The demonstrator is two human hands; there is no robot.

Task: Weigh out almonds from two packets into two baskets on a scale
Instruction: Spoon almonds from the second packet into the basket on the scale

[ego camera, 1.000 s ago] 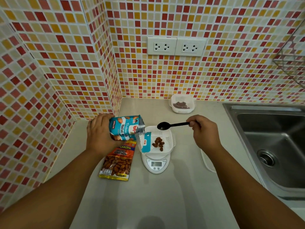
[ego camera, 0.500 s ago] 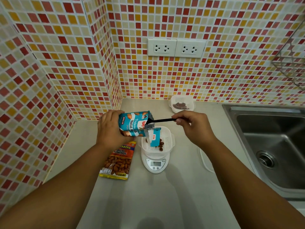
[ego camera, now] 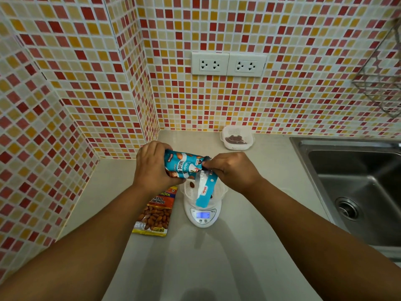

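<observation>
The left hand [ego camera: 152, 168] grips the blue almond packet [ego camera: 184, 167] over the white basket [ego camera: 219, 190] on the scale [ego camera: 202, 216]; the right hand [ego camera: 233, 170] is curled at its mouth, probably around a spoon. Scoop few almonds, watching the display.

My left hand [ego camera: 155, 168] gripped a blue almond packet [ego camera: 183, 166] tipped sideways over a white basket [ego camera: 219, 189] on the scale [ego camera: 202, 216]. My right hand [ego camera: 233, 170] met the packet's mouth, fingers curled. An orange packet [ego camera: 155, 213] lay flat beside the scale.
</observation>
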